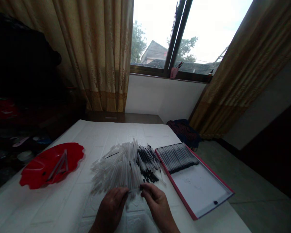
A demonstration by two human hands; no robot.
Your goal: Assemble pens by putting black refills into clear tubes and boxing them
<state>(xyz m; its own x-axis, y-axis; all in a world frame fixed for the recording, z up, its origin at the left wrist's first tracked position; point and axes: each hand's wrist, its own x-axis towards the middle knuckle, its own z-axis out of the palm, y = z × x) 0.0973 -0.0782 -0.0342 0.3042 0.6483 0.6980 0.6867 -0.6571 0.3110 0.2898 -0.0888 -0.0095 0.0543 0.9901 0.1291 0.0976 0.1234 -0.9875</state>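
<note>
The left grip (111, 208) and right grip (158, 207) pinch nearly shut on one clear plastic tube (134, 191), just above a heap of pen tubes (126, 165).

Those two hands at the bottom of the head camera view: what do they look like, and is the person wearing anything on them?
They are ordinary human hands with five fingers, not machines. The bare left hand and bare right hand wear no gloves, and no cables or sleeves show before the picture's lower edge.
</note>
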